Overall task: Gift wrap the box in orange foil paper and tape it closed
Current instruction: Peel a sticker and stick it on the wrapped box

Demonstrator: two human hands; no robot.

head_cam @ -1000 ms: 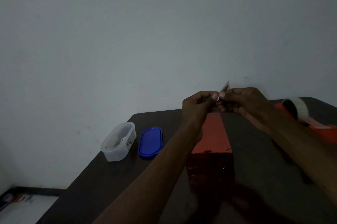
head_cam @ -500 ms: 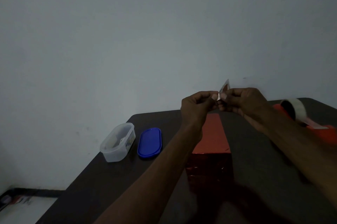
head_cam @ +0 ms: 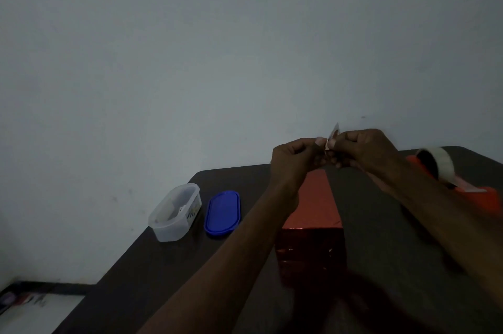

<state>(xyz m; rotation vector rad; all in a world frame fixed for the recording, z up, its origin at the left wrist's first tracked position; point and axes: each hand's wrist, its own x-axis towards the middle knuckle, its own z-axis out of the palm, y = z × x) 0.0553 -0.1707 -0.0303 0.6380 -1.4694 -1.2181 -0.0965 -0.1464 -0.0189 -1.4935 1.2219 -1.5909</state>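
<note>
Dim grey wall behind dark bench (head_cam: 163, 265): clear tub (head_cam: 175, 212) and blue lid (head_cam: 222, 212) parked left, left hand (head_cam: 295, 159) and right hand (head_cam: 364, 151) both grip-pinching a tape strip (head_cam: 334, 133) above the foil-wrapped box (head_cam: 313, 227), likely untangling it, tape dispenser (head_cam: 435, 163) far right.

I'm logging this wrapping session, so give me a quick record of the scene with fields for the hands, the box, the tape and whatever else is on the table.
left hand: raised above the box, fingertips pinching a small piece of tape
right hand: pinching the same piece from the other side
piece of tape: small, held up between both hands
box: wrapped in orange foil, resting on the dark table
tape dispenser: orange, on the table behind the right forearm
clear container: open, left of the box
blue lid: flat beside the container
</note>
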